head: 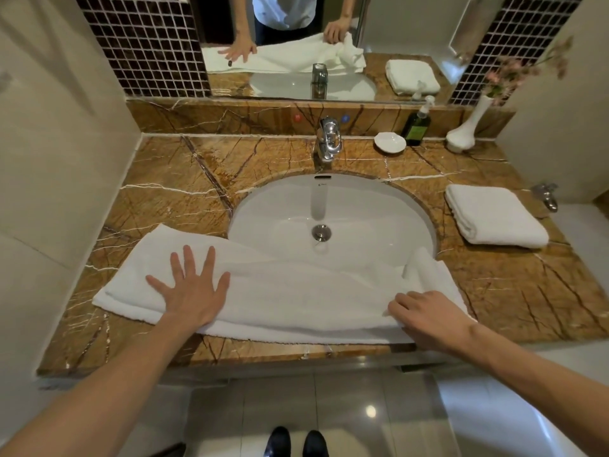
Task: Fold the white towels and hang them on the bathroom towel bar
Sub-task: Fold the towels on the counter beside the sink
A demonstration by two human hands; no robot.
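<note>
A long white towel [296, 291] lies folded lengthwise along the front of the brown marble counter [184, 192], draping over the near rim of the sink [333, 212]. My left hand [192, 285] presses flat on its left part with fingers spread. My right hand [425, 313] has its fingers curled on the towel's right part near the front edge, where the cloth is bunched. A second white towel [494, 214], folded into a thick rectangle, sits on the counter at the right. No towel bar is in view.
A chrome faucet [328, 138] stands behind the sink. A white soap dish [390, 142], a dark pump bottle [418, 122] and a white vase with pink flowers [466, 127] line the back right. A mirror [296, 44] hangs above. A tiled wall closes the left side.
</note>
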